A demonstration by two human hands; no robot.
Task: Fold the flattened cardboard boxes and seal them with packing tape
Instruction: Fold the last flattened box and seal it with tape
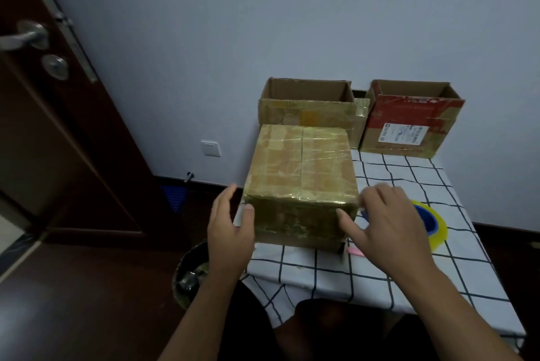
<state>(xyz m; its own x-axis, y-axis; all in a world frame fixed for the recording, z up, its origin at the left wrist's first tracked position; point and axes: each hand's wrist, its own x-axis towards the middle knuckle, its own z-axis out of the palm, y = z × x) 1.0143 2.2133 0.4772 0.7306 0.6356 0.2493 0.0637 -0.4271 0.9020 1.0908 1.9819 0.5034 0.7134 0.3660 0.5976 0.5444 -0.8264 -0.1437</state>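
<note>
A closed cardboard box (301,173) covered in shiny tape stands on the checked tablecloth (409,173). My left hand (230,226) is at its near left corner, thumb on the front face, fingers beside the left side. My right hand (382,220) is at the near right corner, thumb touching the front face, fingers spread and blurred beside the right side. A roll of clear packing tape (432,223) with a blue core lies right of the box, partly hidden by my right hand.
Two open-topped boxes stand against the wall: a brown one (306,106) behind the closed box and a red-printed one (409,121) to its right. A pink object (355,251) lies by the box's near right corner. A bin (190,276) sits on the floor left of the table; a dark door (43,97) stands at left.
</note>
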